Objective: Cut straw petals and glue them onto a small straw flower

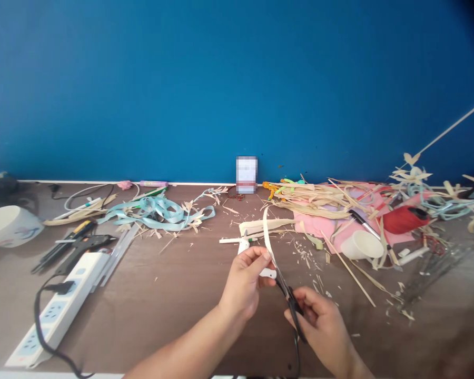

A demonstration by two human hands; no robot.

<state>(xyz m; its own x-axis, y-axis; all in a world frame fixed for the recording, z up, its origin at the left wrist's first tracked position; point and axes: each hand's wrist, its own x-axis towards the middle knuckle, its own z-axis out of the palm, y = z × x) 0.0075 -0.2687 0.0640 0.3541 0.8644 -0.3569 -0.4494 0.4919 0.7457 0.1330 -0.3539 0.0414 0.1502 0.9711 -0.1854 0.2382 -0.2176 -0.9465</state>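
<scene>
My left hand pinches a narrow pale strip, which looks like dried husk, between thumb and fingertips. The strip's free end curves upward above the hand. My right hand grips black-handled scissors, their blades pointing up and left toward the strip's lower end. Whether the blades touch the strip I cannot tell. Behind my left hand shows a white-handled tool with a black cord; whether the lower fingers hold it is hidden. Just beyond lie a wider pale husk piece and a thin white stick.
On the left are a power strip, a black glue gun, clear glue sticks and light-blue ribbon. Rightward lie husk strips, pink sheets, a paper cup and red thread. Scraps dot the brown table.
</scene>
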